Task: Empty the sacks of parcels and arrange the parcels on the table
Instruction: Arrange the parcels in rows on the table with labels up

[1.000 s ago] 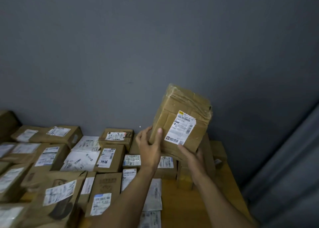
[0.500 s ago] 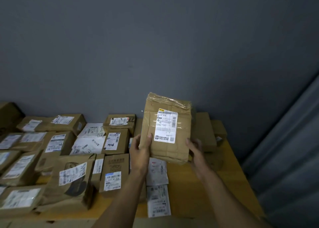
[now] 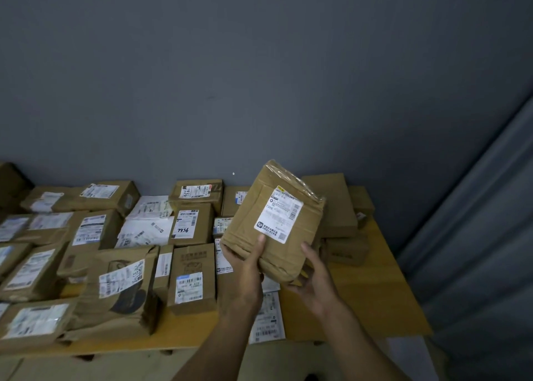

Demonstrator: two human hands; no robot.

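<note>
Holding the parcel [image 3: 274,222] tilted above the table's [image 3: 375,288] right edge, left hand [image 3: 245,265] grasping, right hand [image 3: 314,279] cupping its lower end.

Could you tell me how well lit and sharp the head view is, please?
Head view: dim, with a grey cast; the held parcel has glare on its taped top; its label is only partly readable; the wall's corner line bows, a sign of wide-angle distortion.

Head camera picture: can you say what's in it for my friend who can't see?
Two hands, left and right, hold a brown parcel above a wooden table. Many more labelled parcels cover the table beside a grey wall.
</note>
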